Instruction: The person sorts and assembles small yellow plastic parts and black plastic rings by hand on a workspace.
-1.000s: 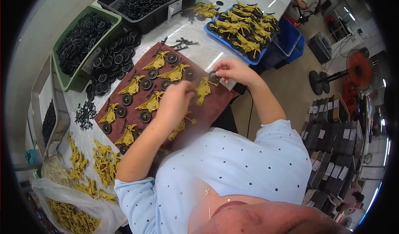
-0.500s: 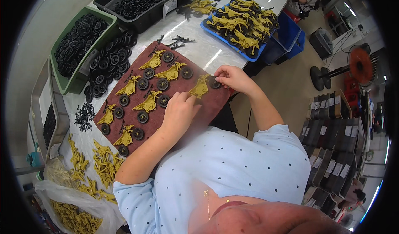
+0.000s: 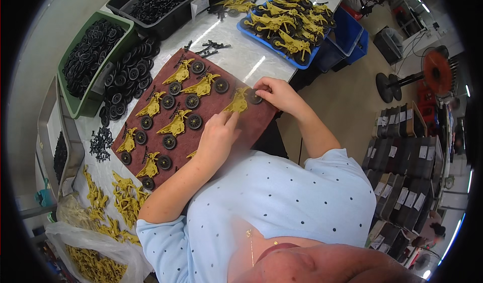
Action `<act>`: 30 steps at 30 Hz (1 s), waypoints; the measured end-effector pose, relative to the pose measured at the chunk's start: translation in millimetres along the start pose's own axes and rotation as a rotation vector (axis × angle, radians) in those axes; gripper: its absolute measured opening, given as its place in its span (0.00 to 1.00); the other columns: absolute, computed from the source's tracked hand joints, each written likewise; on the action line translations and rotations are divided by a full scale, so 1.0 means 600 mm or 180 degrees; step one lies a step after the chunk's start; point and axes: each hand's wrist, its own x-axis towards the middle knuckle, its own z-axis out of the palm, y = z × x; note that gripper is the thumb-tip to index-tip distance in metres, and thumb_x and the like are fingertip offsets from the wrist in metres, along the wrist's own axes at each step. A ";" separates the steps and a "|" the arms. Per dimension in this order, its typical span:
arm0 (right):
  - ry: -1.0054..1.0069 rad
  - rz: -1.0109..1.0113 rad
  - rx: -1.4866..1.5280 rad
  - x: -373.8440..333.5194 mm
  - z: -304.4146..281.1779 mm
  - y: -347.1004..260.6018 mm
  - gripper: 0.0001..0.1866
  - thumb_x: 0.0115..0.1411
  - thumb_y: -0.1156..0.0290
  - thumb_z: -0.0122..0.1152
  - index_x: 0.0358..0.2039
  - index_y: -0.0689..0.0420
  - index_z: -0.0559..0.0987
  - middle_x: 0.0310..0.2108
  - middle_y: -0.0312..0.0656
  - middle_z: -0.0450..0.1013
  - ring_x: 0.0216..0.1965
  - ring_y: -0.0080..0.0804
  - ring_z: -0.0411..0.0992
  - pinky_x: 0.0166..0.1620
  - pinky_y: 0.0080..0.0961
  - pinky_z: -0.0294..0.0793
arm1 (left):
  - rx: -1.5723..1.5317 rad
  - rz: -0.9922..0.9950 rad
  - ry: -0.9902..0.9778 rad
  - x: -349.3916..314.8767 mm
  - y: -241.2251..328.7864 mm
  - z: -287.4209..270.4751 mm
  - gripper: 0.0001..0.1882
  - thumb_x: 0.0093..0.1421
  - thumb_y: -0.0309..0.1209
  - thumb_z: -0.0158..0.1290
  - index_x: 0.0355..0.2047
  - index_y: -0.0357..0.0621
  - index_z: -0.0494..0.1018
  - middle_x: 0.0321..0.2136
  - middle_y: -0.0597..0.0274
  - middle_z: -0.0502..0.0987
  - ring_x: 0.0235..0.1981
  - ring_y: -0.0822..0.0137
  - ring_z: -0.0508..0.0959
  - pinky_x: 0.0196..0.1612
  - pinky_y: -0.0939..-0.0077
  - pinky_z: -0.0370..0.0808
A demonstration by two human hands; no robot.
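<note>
My right hand point(image 3: 275, 95) pinches a black spoked wheel point(image 3: 255, 97) at the right side of a reddish-brown cloth mat point(image 3: 254, 124). Just left of that wheel lies a yellow toy motorcycle body point(image 3: 238, 101), slightly blurred. The stretched fingers of my left hand point(image 3: 217, 138) rest at its lower end, a little apart. Farther left on the mat, several yellow bodies point(image 3: 174, 123) lie in rows, with black wheels point(image 3: 192, 101) and small black parts beside them. Part of another yellow piece shows by my left wrist.
A blue tray point(image 3: 308, 65) of wheeled yellow bodies stands at the far right. Far left are a green bin point(image 3: 75, 111) of wheels, a loose wheel pile point(image 3: 118, 99) and a black bin point(image 3: 173, 25). Loose yellow parts point(image 3: 128, 197) lie near left. Beyond the table stands a fan point(image 3: 435, 74).
The fingers of my left hand have spread and reach onto the yellow body's lower end. My right hand keeps its pinch on the wheel. The whole view has shifted slightly.
</note>
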 end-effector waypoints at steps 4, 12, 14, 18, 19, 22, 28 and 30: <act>0.0041 -0.0012 -0.0008 -0.002 0.001 0.000 0.09 0.57 0.75 0.57 0.38 0.62 0.76 0.31 0.40 0.76 0.32 0.23 0.73 0.36 0.21 0.72 | 0.0227 -0.0081 -0.0213 0.001 0.017 -0.017 0.24 0.43 0.27 0.62 0.43 0.36 0.73 0.39 0.54 0.74 0.40 0.57 0.72 0.43 0.65 0.68; 0.0273 -0.0411 -0.0365 -0.005 0.007 0.006 0.09 0.55 0.73 0.59 0.37 0.59 0.77 0.29 0.42 0.74 0.30 0.31 0.72 0.36 0.26 0.72 | 0.0471 0.0019 0.0193 0.015 0.023 -0.020 0.24 0.41 0.29 0.63 0.42 0.37 0.74 0.38 0.57 0.73 0.41 0.58 0.71 0.44 0.66 0.67; 0.0391 -0.0615 -0.0617 -0.006 0.007 0.011 0.09 0.55 0.72 0.59 0.37 0.59 0.77 0.28 0.42 0.73 0.30 0.32 0.72 0.36 0.26 0.71 | 0.0424 -0.0009 0.0125 0.017 0.017 -0.012 0.24 0.41 0.29 0.63 0.41 0.37 0.75 0.38 0.57 0.73 0.41 0.59 0.71 0.43 0.67 0.67; 0.0267 -0.0509 -0.0454 -0.005 0.006 0.009 0.09 0.54 0.72 0.59 0.36 0.59 0.77 0.28 0.42 0.72 0.31 0.33 0.71 0.37 0.27 0.71 | 0.0442 -0.0021 -0.0019 0.014 0.011 -0.003 0.22 0.40 0.29 0.64 0.39 0.38 0.76 0.36 0.58 0.73 0.40 0.59 0.71 0.42 0.67 0.66; 0.0273 -0.0473 -0.0429 -0.005 0.006 0.010 0.09 0.54 0.72 0.59 0.36 0.59 0.77 0.28 0.43 0.72 0.31 0.33 0.71 0.37 0.27 0.71 | 0.0438 -0.0018 -0.0021 0.014 0.013 -0.004 0.22 0.40 0.29 0.64 0.39 0.38 0.76 0.36 0.58 0.73 0.40 0.59 0.71 0.42 0.67 0.66; 0.0331 -0.0536 -0.0432 -0.004 0.006 0.015 0.09 0.54 0.72 0.59 0.35 0.59 0.77 0.28 0.43 0.72 0.30 0.34 0.71 0.37 0.28 0.71 | 0.0475 -0.0093 0.0099 0.015 0.014 -0.004 0.22 0.39 0.30 0.64 0.38 0.38 0.76 0.34 0.59 0.72 0.38 0.60 0.71 0.41 0.66 0.66; -0.0079 -0.0353 -0.0392 0.015 -0.010 -0.019 0.11 0.53 0.73 0.59 0.39 0.58 0.76 0.28 0.41 0.71 0.29 0.30 0.71 0.35 0.26 0.71 | 0.0445 -0.0074 0.0016 0.010 -0.011 0.008 0.21 0.39 0.32 0.64 0.36 0.38 0.76 0.29 0.59 0.72 0.33 0.58 0.72 0.34 0.66 0.67; 0.0046 -0.0573 -0.0528 0.035 -0.011 -0.033 0.12 0.53 0.73 0.59 0.40 0.58 0.75 0.27 0.40 0.70 0.29 0.29 0.71 0.35 0.25 0.71 | 0.0504 0.0063 -0.0014 0.010 -0.006 0.003 0.17 0.41 0.32 0.62 0.31 0.38 0.73 0.27 0.57 0.70 0.30 0.57 0.72 0.32 0.64 0.66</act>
